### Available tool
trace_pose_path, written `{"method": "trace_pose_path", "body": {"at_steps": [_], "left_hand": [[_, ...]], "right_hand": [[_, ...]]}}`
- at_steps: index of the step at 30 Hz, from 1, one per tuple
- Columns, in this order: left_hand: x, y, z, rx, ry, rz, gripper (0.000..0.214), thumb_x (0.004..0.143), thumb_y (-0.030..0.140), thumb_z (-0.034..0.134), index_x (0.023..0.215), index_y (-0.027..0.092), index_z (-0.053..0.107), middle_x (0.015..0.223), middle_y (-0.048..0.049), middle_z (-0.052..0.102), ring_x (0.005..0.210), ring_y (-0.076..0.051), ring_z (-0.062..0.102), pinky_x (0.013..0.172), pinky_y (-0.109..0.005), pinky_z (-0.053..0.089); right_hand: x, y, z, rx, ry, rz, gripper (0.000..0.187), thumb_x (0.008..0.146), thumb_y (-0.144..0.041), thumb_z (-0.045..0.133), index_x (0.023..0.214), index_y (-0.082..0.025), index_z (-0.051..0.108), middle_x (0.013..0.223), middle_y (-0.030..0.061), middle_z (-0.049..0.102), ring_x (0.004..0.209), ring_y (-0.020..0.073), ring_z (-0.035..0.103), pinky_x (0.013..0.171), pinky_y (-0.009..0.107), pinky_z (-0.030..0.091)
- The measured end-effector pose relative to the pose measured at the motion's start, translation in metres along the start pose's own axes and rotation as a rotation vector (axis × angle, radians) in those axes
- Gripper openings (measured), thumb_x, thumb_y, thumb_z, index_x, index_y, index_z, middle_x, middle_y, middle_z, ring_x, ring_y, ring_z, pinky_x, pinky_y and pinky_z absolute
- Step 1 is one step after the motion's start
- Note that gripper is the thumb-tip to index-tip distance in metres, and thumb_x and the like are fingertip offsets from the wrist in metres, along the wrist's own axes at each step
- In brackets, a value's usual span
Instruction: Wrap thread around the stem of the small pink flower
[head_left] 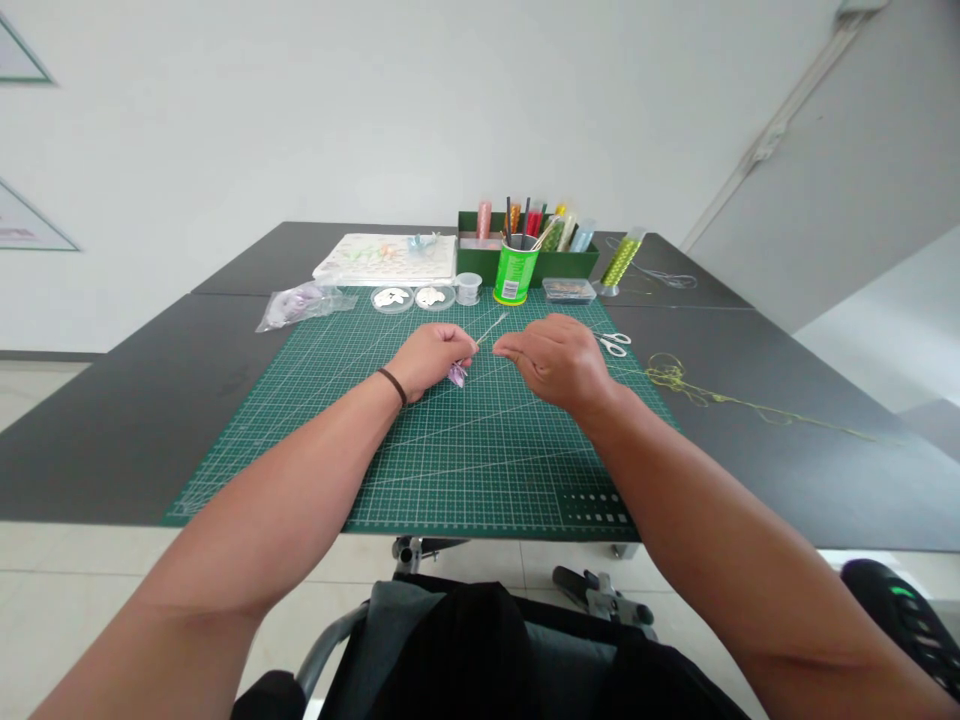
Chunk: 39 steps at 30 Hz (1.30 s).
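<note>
My left hand (435,357) pinches a thin pale stem (491,327) that points up and to the right, with a small purple petal piece (457,375) hanging under the fingers. A short gap to its right is my right hand (555,358), its fingers pressed together in a pinch; what they hold, if anything, is too fine to see. Loose yellow-green thread (679,380) lies tangled to the right of that hand and trails off across the table. Both hands are over the green cutting mat (450,470). White-handled scissors (614,344) lie just behind my right wrist, their blades partly hidden.
Behind the hands stand a green can (515,275) of tools, a dark green box (555,265) of thread spools, a yellow-green spool (622,262), a clear case (568,291), and two dishes of white pieces (392,298). A white foam board (382,260) and plastic bag (300,303) lie left.
</note>
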<state>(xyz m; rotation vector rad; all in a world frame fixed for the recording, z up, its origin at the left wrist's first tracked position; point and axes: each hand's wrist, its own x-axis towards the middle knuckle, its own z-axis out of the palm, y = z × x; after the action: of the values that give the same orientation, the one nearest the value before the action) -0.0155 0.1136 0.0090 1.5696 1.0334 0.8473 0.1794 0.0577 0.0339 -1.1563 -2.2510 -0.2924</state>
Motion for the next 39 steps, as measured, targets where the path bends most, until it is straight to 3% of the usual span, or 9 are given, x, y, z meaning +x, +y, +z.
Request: {"method": "trace_pose_path", "body": {"at_steps": [5, 18, 27, 39], "left_hand": [[0.002, 0.001, -0.001, -0.015, 0.142, 0.048, 0.011, 0.072, 0.024, 0.066, 0.066, 0.015, 0.064, 0.063, -0.0009, 0.063, 0.051, -0.007, 0.05, 0.05, -0.022, 0.041], [0.0, 0.008, 0.003, -0.193, 0.246, 0.109, 0.009, 0.072, 0.023, 0.066, 0.069, 0.015, 0.063, 0.059, 0.0018, 0.059, 0.05, -0.006, 0.05, 0.049, -0.02, 0.039], [-0.002, 0.01, 0.004, -0.329, 0.204, 0.15, 0.011, 0.073, 0.025, 0.068, 0.071, 0.015, 0.063, 0.058, 0.0026, 0.059, 0.051, -0.006, 0.05, 0.05, -0.02, 0.039], [-0.007, 0.01, 0.006, -0.439, 0.056, 0.176, 0.02, 0.07, 0.031, 0.074, 0.074, 0.014, 0.064, 0.057, 0.0022, 0.06, 0.049, -0.005, 0.051, 0.049, -0.018, 0.04]], "right_hand": [[-0.001, 0.005, 0.002, 0.014, 0.014, 0.056, 0.04, 0.096, -0.043, 0.041, 0.087, -0.023, 0.075, 0.071, 0.0052, 0.069, 0.068, 0.0174, 0.055, 0.072, 0.034, 0.039], [-0.004, 0.025, 0.01, 0.052, 0.096, 0.197, 0.032, 0.093, -0.037, 0.047, 0.087, -0.023, 0.075, 0.089, 0.0059, 0.075, 0.08, 0.0211, 0.064, 0.08, 0.037, 0.045], [-0.006, 0.032, 0.014, 0.059, 0.077, 0.247, 0.027, 0.091, -0.034, 0.049, 0.09, -0.023, 0.074, 0.089, 0.0056, 0.075, 0.082, 0.021, 0.065, 0.079, 0.036, 0.046], [-0.006, 0.035, 0.018, 0.05, 0.019, 0.278, 0.024, 0.091, -0.033, 0.051, 0.093, -0.023, 0.073, 0.09, 0.0062, 0.075, 0.08, 0.0214, 0.066, 0.074, 0.034, 0.044]]}}
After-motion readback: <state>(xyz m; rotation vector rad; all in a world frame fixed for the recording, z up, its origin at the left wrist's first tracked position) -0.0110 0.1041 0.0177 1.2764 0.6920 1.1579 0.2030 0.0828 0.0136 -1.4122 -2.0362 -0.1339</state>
